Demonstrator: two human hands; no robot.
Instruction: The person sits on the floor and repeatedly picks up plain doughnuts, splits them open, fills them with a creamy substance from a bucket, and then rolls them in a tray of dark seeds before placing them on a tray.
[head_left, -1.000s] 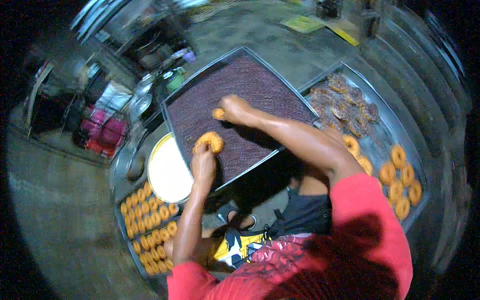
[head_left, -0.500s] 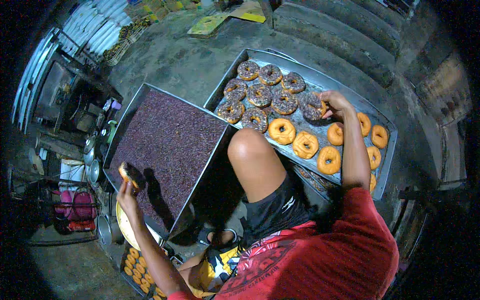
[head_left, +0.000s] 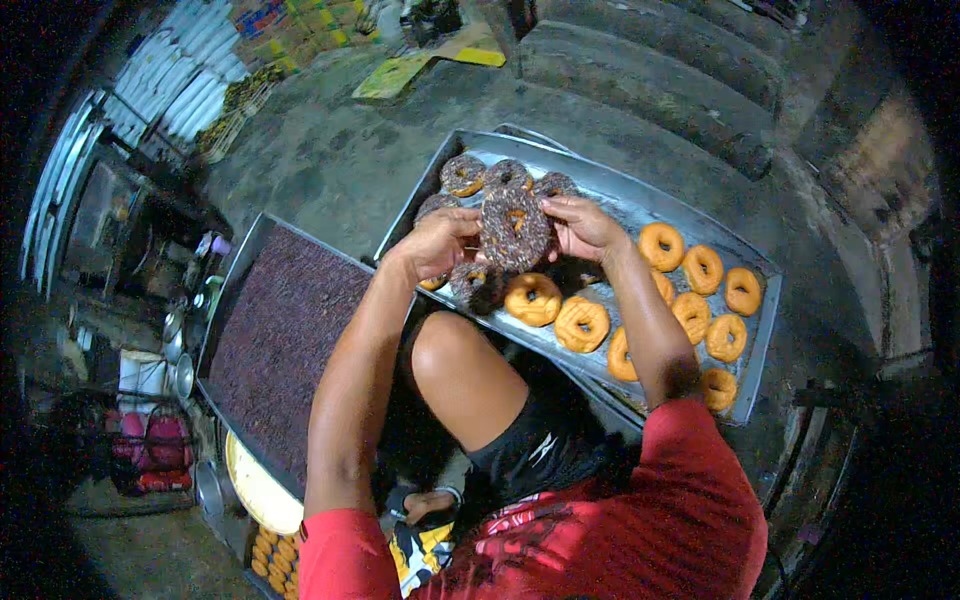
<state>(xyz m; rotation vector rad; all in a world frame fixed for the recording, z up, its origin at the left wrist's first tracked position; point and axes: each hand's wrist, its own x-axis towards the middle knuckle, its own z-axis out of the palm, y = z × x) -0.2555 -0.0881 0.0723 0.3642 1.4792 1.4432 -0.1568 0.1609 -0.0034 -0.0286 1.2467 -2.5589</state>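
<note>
1. Above the near-left part of a long metal tray (head_left: 762, 335), both bare hands meet at about the same height, fingertips turned toward each other.
2. The left hand (head_left: 440, 246) comes up on a steeply raised forearm, its wrist bent inward; its fingers are curled, only slightly parted, gripping the left edge of a sprinkle-coated doughnut (head_left: 508, 250).
3. The right hand (head_left: 588, 230) reaches in from the other side, forearm slanting up and leftward, with its fingers partly closed on the doughnut's right edge.
4. This doughnut sits directly between the hands, its coated face toward the camera; whether a second one lies against it I cannot tell.
5. Other coated doughnuts (head_left: 462, 172) lie in the tray just beyond and beside the hands; plain doughnuts (head_left: 661, 246) lie to the right and nearer the knee.
6. Left of the hands stands a square pan of dark sprinkles (head_left: 290, 330).
7. Pale print marks the red shirt (head_left: 640, 530), and a small white emblem the black shorts (head_left: 510, 435).
</note>
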